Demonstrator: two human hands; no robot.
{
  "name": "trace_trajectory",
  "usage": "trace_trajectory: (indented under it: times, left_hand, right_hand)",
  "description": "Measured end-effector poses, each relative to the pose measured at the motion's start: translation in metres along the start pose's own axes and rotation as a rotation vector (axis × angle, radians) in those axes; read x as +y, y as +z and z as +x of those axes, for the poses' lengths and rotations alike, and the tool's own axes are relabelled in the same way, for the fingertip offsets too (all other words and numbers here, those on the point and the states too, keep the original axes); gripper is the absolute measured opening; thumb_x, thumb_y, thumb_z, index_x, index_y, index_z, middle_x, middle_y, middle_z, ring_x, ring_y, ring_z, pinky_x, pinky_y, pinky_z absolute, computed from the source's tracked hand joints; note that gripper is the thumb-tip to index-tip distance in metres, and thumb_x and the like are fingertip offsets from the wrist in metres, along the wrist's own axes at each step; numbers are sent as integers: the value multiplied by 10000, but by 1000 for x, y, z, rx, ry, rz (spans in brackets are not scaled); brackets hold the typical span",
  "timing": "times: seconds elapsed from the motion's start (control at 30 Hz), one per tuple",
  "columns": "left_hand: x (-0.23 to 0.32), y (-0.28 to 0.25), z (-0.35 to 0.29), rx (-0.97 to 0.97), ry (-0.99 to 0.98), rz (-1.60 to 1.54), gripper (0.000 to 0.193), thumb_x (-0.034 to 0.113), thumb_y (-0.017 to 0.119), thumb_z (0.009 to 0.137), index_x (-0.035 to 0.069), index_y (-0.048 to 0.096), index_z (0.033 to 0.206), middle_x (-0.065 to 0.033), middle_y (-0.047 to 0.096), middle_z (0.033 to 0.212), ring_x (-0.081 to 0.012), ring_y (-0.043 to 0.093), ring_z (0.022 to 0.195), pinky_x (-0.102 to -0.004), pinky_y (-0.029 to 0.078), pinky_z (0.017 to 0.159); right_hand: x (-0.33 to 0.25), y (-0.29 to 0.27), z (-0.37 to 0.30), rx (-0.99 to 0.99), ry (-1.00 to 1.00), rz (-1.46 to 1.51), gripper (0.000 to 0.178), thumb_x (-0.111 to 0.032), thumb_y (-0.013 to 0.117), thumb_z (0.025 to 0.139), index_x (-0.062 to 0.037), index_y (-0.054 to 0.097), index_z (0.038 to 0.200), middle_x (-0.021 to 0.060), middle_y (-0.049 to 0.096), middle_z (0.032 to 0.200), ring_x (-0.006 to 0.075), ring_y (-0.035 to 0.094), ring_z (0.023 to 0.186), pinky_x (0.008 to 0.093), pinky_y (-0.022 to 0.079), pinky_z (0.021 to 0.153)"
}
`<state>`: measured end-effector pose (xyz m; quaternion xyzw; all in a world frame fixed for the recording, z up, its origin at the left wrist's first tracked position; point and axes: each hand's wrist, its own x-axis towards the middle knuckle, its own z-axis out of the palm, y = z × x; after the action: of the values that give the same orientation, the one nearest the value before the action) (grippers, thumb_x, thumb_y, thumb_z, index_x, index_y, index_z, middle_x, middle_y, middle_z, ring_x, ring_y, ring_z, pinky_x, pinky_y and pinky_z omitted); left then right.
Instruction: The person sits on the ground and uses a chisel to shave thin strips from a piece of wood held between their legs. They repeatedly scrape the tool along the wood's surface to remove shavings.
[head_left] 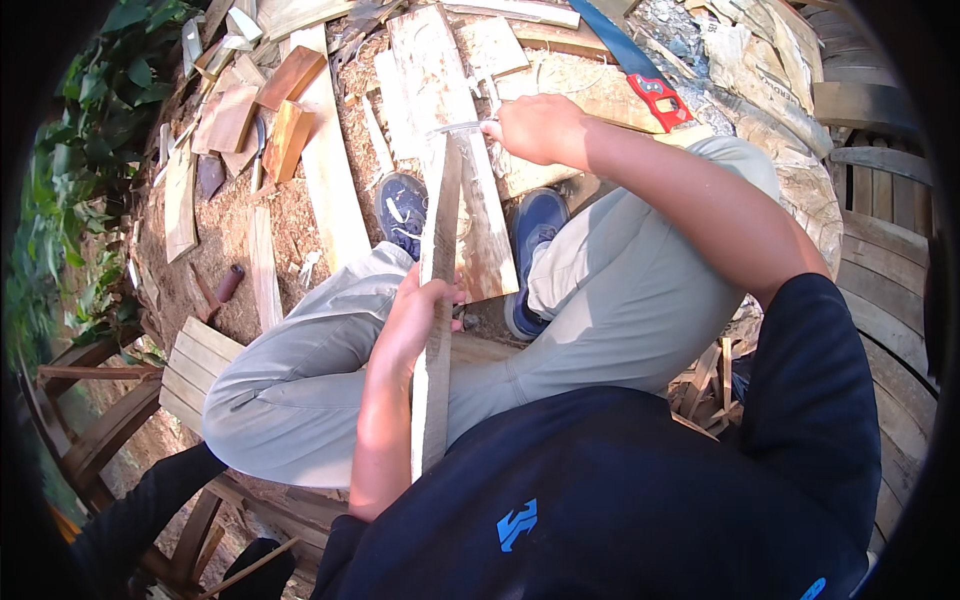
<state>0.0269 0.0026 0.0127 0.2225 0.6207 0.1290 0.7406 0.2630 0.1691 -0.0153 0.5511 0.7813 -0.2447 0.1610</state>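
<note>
My left hand (410, 318) is wrapped round the middle of a long, narrow wooden strip (433, 370), which runs from my torso up and away between my knees. My right hand (540, 128) is closed on a knife, its handle mostly hidden by the fingers. The thin, pale knife blade (458, 127) points left and lies across the strip's far end; whether it cuts into the wood I cannot tell. Beneath the strip, a wide rough board (485, 235) lies lengthwise between my two blue shoes.
A handsaw with a red handle (657, 100) lies at the far right on the boards. Wood offcuts (290, 140) are heaped at the far left beside a long plank (335, 190). A small brown cylinder (230, 283) rests on the sawdust-strewn ground. Stacked curved slats (880, 240) line the right side.
</note>
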Motion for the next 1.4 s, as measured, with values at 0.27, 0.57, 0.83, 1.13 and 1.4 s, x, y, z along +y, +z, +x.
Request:
trace_trajectory:
  times: [0.27, 0.57, 0.83, 1.13, 1.4]
  left_hand:
    - [2, 4, 1, 43, 61, 13, 634, 158, 577, 804, 64, 464, 1421, -96, 618, 1247, -177, 597, 1051, -358, 516, 788]
    - [0, -6, -6, 39, 55, 20, 652, 153, 553, 843, 47, 418, 1472, -124, 609, 1254, -225, 623, 1087, -374, 550, 795]
    - [-3, -6, -1, 18, 65, 8, 632, 151, 560, 829, 56, 447, 1443, -98, 593, 1249, -197, 615, 1062, -371, 545, 789]
    - [-3, -1, 3, 16, 90, 43, 572, 147, 565, 839, 84, 486, 1403, -71, 590, 1150, -158, 596, 993, -355, 531, 746]
    - [1, 2, -8, 46, 105, 70, 593, 192, 574, 872, 49, 432, 1430, -82, 594, 1043, -145, 579, 917, -327, 515, 649]
  right_hand:
    - [48, 29, 30, 89, 77, -535, 454, -392, 457, 1033, -44, 748, 1049, 193, 744, 995, 313, 737, 931, 409, 600, 700]
    - [-13, -33, 0, 72, 5, 291, 595, -469, 410, 1039, 63, 672, 987, 284, 688, 964, 419, 675, 965, 486, 497, 890]
    - [-1, 5, 5, -72, 59, 71, 598, -460, 370, 1056, 37, 702, 1058, 242, 705, 1070, 402, 680, 1014, 494, 514, 903]
    - [2, -20, 29, 118, 97, 186, 561, -464, 442, 1018, 35, 674, 1129, 268, 695, 1105, 415, 670, 1058, 510, 506, 935]
    - [19, -41, 37, 279, 112, 67, 385, -260, 623, 906, 81, 638, 1083, 333, 663, 1121, 443, 647, 1100, 505, 504, 955]
